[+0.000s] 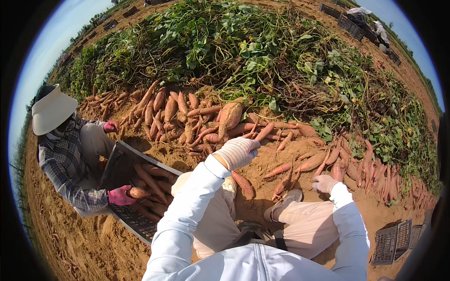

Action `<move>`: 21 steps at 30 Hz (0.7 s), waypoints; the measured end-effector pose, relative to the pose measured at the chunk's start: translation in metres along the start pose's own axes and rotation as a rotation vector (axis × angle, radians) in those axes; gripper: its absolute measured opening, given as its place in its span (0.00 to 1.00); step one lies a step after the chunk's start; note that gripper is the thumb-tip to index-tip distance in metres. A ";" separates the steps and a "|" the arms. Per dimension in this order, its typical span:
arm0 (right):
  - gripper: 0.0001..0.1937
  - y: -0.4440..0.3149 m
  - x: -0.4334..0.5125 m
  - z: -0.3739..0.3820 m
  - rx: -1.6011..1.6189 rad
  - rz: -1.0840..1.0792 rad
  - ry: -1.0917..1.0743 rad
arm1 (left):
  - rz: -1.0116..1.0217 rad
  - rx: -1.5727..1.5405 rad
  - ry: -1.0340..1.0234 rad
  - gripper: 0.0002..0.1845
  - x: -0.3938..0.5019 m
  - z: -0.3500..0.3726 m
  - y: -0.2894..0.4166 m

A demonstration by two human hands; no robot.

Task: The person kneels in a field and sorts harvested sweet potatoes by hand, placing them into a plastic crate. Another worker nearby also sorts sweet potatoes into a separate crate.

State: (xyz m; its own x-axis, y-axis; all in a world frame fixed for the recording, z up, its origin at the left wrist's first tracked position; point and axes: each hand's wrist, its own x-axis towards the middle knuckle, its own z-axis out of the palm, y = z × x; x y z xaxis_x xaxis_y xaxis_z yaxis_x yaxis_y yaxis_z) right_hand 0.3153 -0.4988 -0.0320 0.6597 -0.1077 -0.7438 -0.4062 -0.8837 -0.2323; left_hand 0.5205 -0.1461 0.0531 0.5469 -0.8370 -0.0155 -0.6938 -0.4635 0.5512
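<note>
My left hand (239,152), in a striped knit glove, is closed around the near end of a reddish sweet potato (265,131) that points up and away over the heap. My right hand (325,183), gloved alike, is curled low beside a row of sweet potatoes (346,159); its fingertips are turned from view, so any hold is hidden. Between my shoes lies a single sweet potato (243,185) on the soil. Just beyond my left hand, a very large sweet potato (230,119) rests on the heap.
At left a crouching co-worker (66,154) in pink gloves holds a sweet potato (137,193) over a black plastic crate (132,224) partly filled with them. Cut vines (225,52) form a bank behind the heap. Black crates (392,242) stand at lower right. Other people (358,15) work far off.
</note>
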 end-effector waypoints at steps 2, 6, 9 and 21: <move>0.22 0.004 -0.004 0.009 -0.089 0.009 -0.152 | -0.094 0.125 -0.243 0.16 0.015 0.000 0.024; 0.24 0.006 0.048 0.016 -0.243 0.004 -0.144 | -0.078 0.127 -0.336 0.15 0.030 0.007 0.033; 0.22 -0.007 0.111 -0.006 -0.131 -0.105 0.095 | -0.108 0.200 -0.351 0.14 0.036 0.011 0.033; 0.24 -0.069 0.337 -0.077 -0.399 0.081 0.443 | -0.259 0.191 -0.463 0.17 0.057 0.027 0.012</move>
State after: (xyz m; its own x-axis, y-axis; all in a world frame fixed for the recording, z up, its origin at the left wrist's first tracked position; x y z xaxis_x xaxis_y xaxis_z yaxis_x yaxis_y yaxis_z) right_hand 0.6145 -0.5097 -0.2185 0.8721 -0.2856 -0.3974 -0.2540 -0.9583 0.1312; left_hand 0.5310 -0.2076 0.0363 0.4777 -0.7090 -0.5187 -0.6600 -0.6794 0.3208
